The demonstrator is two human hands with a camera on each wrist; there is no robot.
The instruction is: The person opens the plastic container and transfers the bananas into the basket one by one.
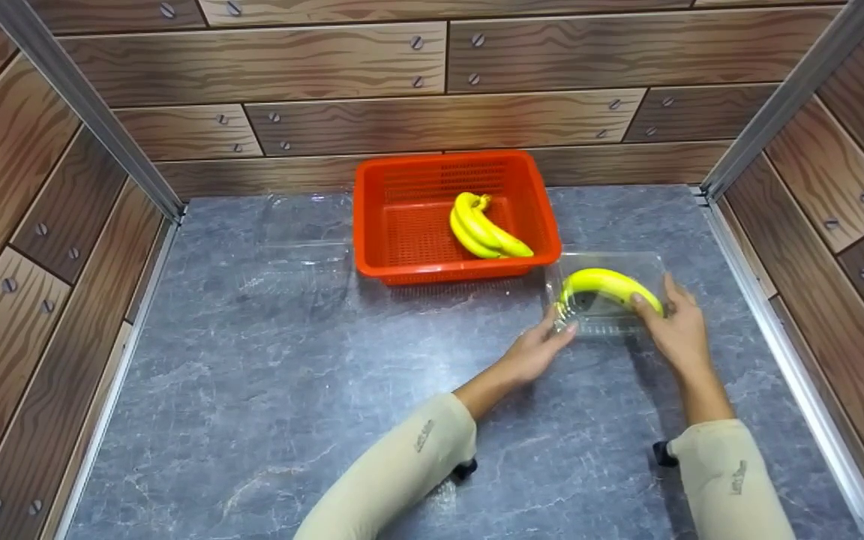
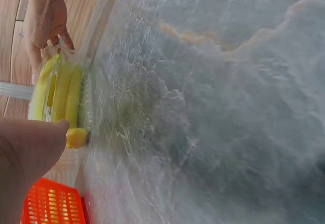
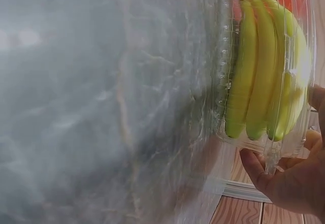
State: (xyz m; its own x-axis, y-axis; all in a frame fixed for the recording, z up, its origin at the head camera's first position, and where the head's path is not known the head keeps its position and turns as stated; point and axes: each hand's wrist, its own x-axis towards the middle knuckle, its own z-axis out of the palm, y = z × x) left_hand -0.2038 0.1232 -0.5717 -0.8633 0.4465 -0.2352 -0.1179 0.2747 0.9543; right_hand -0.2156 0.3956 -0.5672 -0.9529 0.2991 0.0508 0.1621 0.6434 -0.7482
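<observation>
A clear plastic clamshell box (image 1: 608, 328) is between my two hands at the right front of the red basket, with a bunch of yellow bananas (image 1: 606, 280) inside. My left hand (image 1: 531, 354) grips the box's left end, thumb at the near corner. My right hand (image 1: 681, 330) holds the right end, its thumb on top. In the right wrist view, several banana fingers (image 3: 264, 66) show through the ribbed plastic, and the right hand (image 3: 289, 183) pinches the box's end. The left wrist view shows the left thumb (image 2: 56, 127) beside the banana stem.
A red plastic basket (image 1: 447, 268) stands near the back wall with another bunch of bananas (image 1: 481, 229) in it. Clear plastic packaging (image 1: 301, 244) lies left of the basket. Wood-patterned panels and metal rails (image 1: 792, 367) border the grey marbled surface (image 1: 267, 390).
</observation>
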